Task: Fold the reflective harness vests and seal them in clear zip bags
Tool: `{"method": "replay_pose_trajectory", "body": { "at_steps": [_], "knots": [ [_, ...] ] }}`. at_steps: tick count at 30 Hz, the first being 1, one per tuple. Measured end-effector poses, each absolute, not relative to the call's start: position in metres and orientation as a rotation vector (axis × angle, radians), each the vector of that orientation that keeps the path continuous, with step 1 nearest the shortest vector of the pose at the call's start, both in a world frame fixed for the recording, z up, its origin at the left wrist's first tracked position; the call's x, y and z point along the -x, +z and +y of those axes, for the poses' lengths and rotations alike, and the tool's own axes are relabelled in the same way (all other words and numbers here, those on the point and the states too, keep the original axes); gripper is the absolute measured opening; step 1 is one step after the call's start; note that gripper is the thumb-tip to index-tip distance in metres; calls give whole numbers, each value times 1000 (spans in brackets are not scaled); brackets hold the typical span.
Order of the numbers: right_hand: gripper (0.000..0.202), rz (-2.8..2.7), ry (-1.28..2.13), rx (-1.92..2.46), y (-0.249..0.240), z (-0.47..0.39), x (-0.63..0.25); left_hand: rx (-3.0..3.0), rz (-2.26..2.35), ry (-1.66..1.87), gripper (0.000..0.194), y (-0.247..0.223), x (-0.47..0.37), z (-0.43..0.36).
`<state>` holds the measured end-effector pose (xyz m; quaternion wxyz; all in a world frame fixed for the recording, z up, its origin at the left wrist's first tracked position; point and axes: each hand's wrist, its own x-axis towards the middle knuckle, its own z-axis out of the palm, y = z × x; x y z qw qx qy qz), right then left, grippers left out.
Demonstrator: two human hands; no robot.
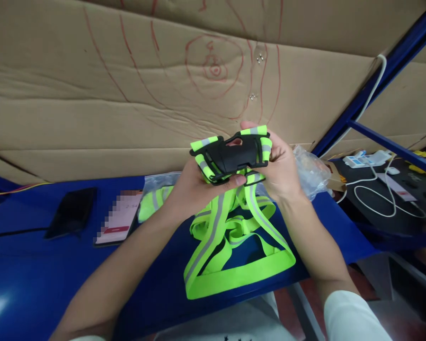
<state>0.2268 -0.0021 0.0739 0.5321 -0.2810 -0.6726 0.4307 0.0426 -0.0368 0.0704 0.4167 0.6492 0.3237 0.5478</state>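
Note:
Both hands hold a black plastic side-release buckle [237, 155] up over the table, its two halves joined. My left hand [198, 187] is closed on the buckle's left end, the thumb lying along its lower edge. Round the right end curl the fingers of my right hand [282, 163], partly hidden behind it. Neon yellow-green webbing with a grey reflective stripe is threaded through both ends. Below hangs the rest of the reflective strap harness [241, 274], looped and tangled on the blue table [156, 284]. A small black strap slider [254, 178] sits just under the buckle.
Left of the hands, a bagged neon strap [152, 203], a phone-like screen [119, 220] and a black device [71, 213] with a cable lie on the table. Crumpled clear plastic [307, 173] is at right. Marked cardboard [145, 71] stands behind; a blue frame [383, 78] rises right.

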Motion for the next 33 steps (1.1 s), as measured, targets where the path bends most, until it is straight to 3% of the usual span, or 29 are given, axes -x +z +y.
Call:
{"method": "replay_pose_trajectory", "body": {
  "at_steps": [6,13,19,22,25,27,30,33],
  "knots": [
    [54,-1635,643,775,74,-25,-218,-1681,815,1385,55,64,-41,-39],
    [65,-1680,933,634,83,-20,-221,-1423,720,1526,59,52,-44,-34],
    [35,-1650,1131,634,81,-12,-223,-1265,661,1335,37,56,-47,-27],
    [27,-1675,1101,686,79,-14,-226,-1220,657,1263,45,54,-49,-24],
    [19,-1798,854,742,84,-16,-236,-1224,656,1264,54,50,-47,-23],
    [29,-1946,810,698,92,-17,-245,-1263,657,1284,48,46,-44,-23],
    [58,-2069,1009,629,100,-19,-252,-1390,690,1352,40,39,-43,-23],
    [50,-1926,1032,687,102,-24,-247,-1387,748,1376,41,35,-49,-23]
  ]
}}
